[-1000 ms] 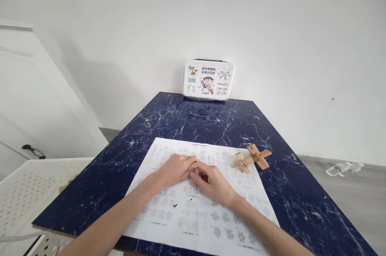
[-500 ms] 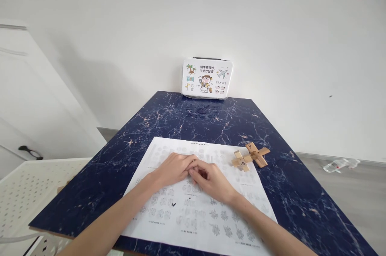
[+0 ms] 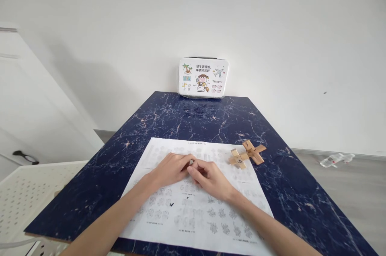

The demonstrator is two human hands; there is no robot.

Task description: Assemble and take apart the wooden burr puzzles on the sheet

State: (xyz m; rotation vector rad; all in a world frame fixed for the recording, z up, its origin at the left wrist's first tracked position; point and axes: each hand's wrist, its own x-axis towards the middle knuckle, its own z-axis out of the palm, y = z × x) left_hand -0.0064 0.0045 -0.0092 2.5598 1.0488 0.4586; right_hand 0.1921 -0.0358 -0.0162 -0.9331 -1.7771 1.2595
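My left hand [image 3: 172, 168] rests palm down on a large printed sheet [image 3: 169, 232], its fingers bent and pressed together. Against its fingertips lies my right hand [image 3: 212, 177], curled, with the thumb and forefinger forming a loose loop. No object shows in either hand, though the undersides of the fingers are hidden. Right of the hands, two interlocking wooden puzzles touch each other at the sheet's upper right edge. The paler wooden puzzle [image 3: 238, 159] lies on the paper and bears a handwritten mark. Beside it, the browner wooden puzzle [image 3: 253, 152] reaches past the paper's edge.
A white cartoon-printed case [image 3: 203, 77] stands at the far end of the dark blue marbled table [image 3: 193, 121], against the wall. A white perforated surface [image 3: 33, 187] is at the left. Clear plastic bottles [image 3: 336, 160] lie on the floor at right.
The whole view has shifted slightly, so the table and things appear a little further left. My fingers have moved slightly apart where they meet, the right hand's fingers no longer overlapping the left's as much.
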